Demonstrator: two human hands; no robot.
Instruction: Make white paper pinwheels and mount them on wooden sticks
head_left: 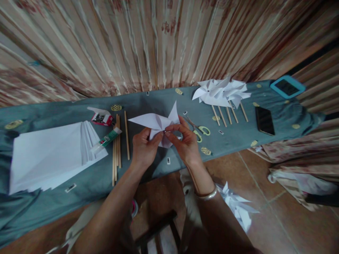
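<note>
While both hands meet above the cloth-covered table [238, 139], one paper pinwheel [156, 121] is held between them, near the front edge, its white points directed left and up.

Left hand [144, 146]: grip closed, thumb and fingers pinching the pinwheel's left side.
Right hand [185, 143]: grip closed, thumb and forefinger pinching the paper near its centre; a small dark spot there is too small to identify. Silver bangle [208, 195] at the wrist.

Left of the hands: white paper stack [47, 151], right edge fanned; green-labelled packet [108, 139], lying across the stack's edge and the bundle of wooden sticks [116, 158]; red box [102, 118], flap raised, small dark contents; single stick [126, 135], upright in view, between bundle and left hand.

Right of the hands: scissors [198, 127], pale green handles, lying just beside the right hand; group of pinwheels on sticks [222, 92], overlapping, sticks towards the wearer; black phone [265, 121]; blue-framed device [288, 86], at the far right.

Floor: further white pinwheels [238, 208]. Behind: patterned curtain [164, 46].
</note>
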